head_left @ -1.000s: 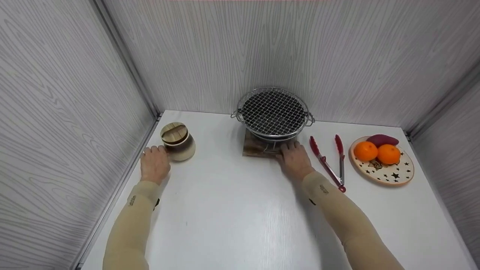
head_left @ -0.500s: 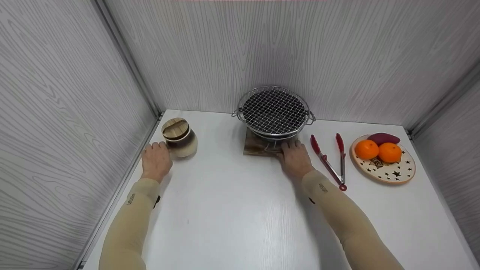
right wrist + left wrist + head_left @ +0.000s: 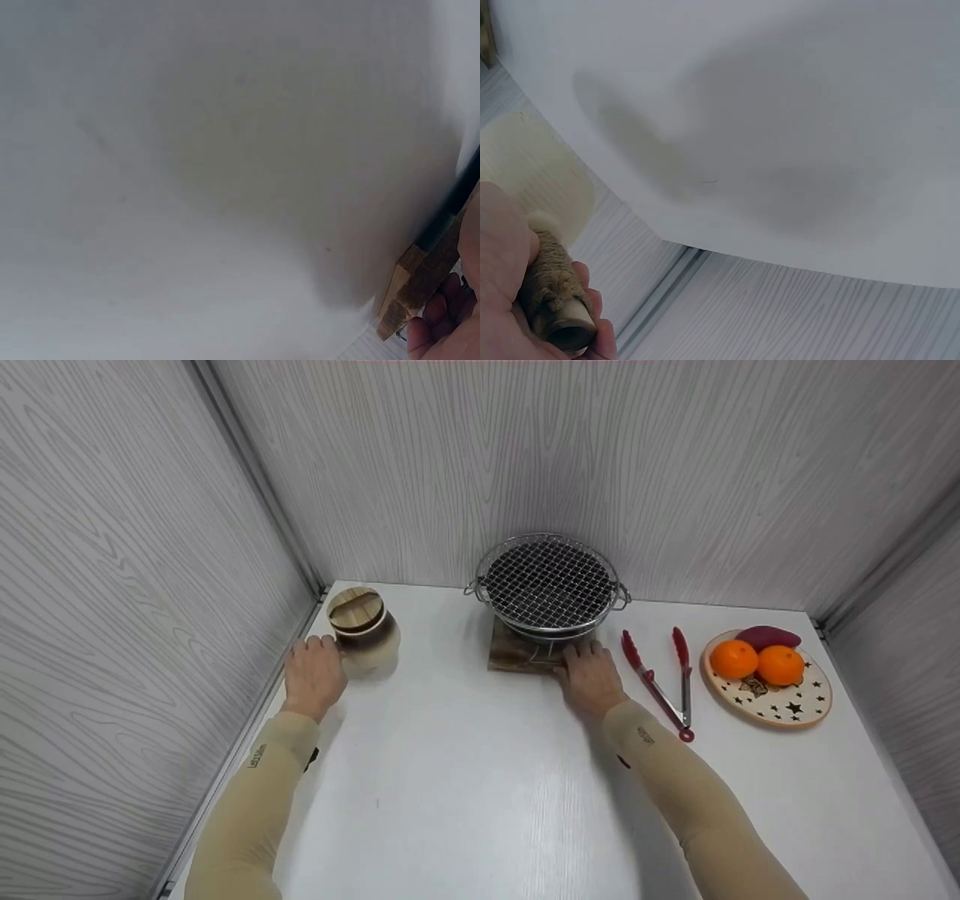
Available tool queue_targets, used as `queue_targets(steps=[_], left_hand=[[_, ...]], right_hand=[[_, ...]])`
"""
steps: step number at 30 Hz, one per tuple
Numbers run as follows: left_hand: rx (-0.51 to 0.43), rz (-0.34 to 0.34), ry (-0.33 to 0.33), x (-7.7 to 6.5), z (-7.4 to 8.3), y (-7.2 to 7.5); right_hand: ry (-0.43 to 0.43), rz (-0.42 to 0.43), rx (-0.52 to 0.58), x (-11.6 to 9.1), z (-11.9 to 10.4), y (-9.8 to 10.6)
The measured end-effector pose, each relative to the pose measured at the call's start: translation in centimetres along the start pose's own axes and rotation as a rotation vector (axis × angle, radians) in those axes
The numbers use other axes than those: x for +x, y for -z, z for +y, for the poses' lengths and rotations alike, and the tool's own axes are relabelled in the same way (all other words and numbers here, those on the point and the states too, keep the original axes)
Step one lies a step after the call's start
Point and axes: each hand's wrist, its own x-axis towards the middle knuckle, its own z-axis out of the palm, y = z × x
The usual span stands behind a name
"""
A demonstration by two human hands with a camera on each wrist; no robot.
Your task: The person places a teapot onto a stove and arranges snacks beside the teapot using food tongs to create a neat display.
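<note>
My left hand (image 3: 315, 675) grips the side handle of a brown-and-cream pot (image 3: 379, 652) at the left of the table. A round wooden lid (image 3: 355, 607) with a crossbar sits on top. Twine wraps the handle (image 3: 555, 281) in the left wrist view, where fingers curl round it below the pale pot body. At the back middle stands a round tabletop grill (image 3: 547, 585) with a wire mesh on a wooden base (image 3: 514, 654). My right hand (image 3: 592, 679) grips that base at its front right corner; the right wrist view shows fingers and thumb at the wood's edge (image 3: 420, 285).
Red-tipped tongs (image 3: 664, 694) lie spread on the white table (image 3: 465, 780) right of the grill. Farther right, a star-patterned plate (image 3: 772, 712) bears two oranges (image 3: 733, 660) and a purple sweet potato (image 3: 769, 637). Grey wood-grain panels (image 3: 420, 472) enclose the table's back and sides.
My left hand has shifted the pot a little toward the back and right. My right hand stays on the grill's base, which has hardly moved.
</note>
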Motion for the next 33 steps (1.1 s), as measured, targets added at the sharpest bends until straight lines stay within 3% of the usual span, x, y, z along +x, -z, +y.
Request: queue_targets(steps=[6, 22, 28, 33], left_hand=[[0.018, 0.035, -0.020, 0.2, 0.5, 1.0], [-0.008, 0.024, -0.032, 1.7, 2.0, 3.3], [-0.013, 0.052, -0.039, 2.1, 2.3, 4.0], [0.002, 0.103, -0.057, 2.2, 2.5, 4.4]], right_hand=[[-0.001, 0.003, -0.001, -0.1, -0.2, 0.2], [-0.035, -0.064, -0.008, 0.1, 0.3, 0.1], [-0.019, -0.029, -0.019, 0.2, 0.3, 0.2], [-0.015, -0.051, -0.038, 0.3, 0.1, 0.2]])
